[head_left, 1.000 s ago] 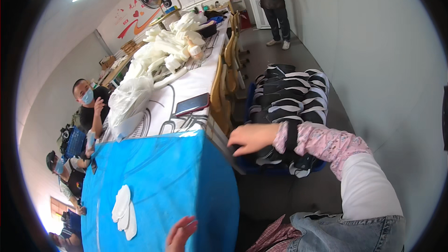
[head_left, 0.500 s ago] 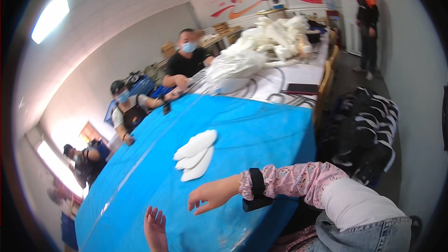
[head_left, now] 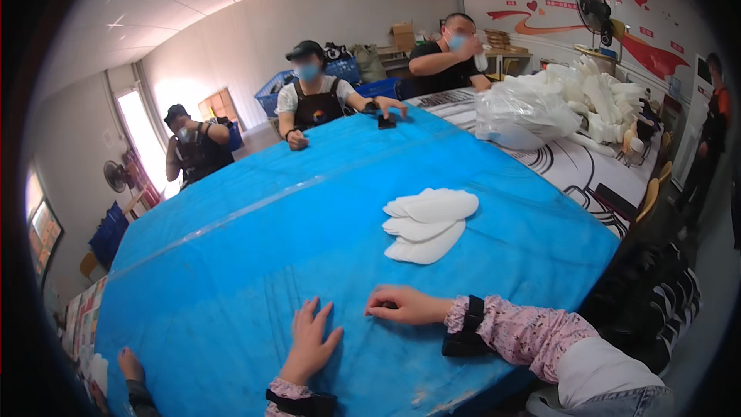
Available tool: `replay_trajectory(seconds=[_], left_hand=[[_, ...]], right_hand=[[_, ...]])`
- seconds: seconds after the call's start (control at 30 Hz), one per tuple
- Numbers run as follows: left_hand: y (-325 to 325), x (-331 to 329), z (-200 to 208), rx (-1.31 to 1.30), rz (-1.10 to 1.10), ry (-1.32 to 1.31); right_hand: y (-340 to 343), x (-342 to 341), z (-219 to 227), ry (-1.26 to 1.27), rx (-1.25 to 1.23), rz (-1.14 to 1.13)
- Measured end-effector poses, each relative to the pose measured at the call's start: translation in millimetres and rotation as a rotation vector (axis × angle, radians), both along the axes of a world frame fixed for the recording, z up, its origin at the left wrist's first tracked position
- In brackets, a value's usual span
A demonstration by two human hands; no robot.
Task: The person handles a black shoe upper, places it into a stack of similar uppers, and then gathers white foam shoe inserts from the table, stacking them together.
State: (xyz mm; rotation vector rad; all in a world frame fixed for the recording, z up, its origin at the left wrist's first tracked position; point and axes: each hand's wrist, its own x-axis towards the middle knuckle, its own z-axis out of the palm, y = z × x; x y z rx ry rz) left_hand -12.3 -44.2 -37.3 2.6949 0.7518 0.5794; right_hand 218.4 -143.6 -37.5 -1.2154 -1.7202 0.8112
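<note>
Spreads the left hand [head_left: 310, 342] palm down over the blue-covered table [head_left: 224, 270], with the grip wide apart and the thumb toward the right hand [head_left: 407, 306]. Curls the right hand near it; cannot tell its grip as together or slightly apart. Has three white sole-shaped pieces [head_left: 427, 225] lying beyond the right hand, overlapping in a fan on the table. Faces, farther right, a clear plastic bag [head_left: 519, 114] beside a white heap [head_left: 602, 102]. Shares the table with another person's hand [head_left: 131, 365] at the left edge.

Insoles [head_left: 428, 225] on the tablecloth [head_left: 208, 278] — plastic bag [head_left: 513, 114] behind, rightward — left hand [head_left: 311, 342] and right hand [head_left: 413, 306] in front
</note>
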Motion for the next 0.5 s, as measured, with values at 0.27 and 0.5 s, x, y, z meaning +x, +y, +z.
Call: replay_trajectory(seconds=[0.27,0.5], left_hand=[[-0.6,-1.0,10.6,-0.072,-0.004,0.024],[-1.8,4.2,11.5,-0.045,-0.006,0.033]], right_hand=[[-6.9,71.9,42.8,-0.836,0.392,-0.200],[51.3,196.8,65.5,-0.563,-0.126,-0.319]])
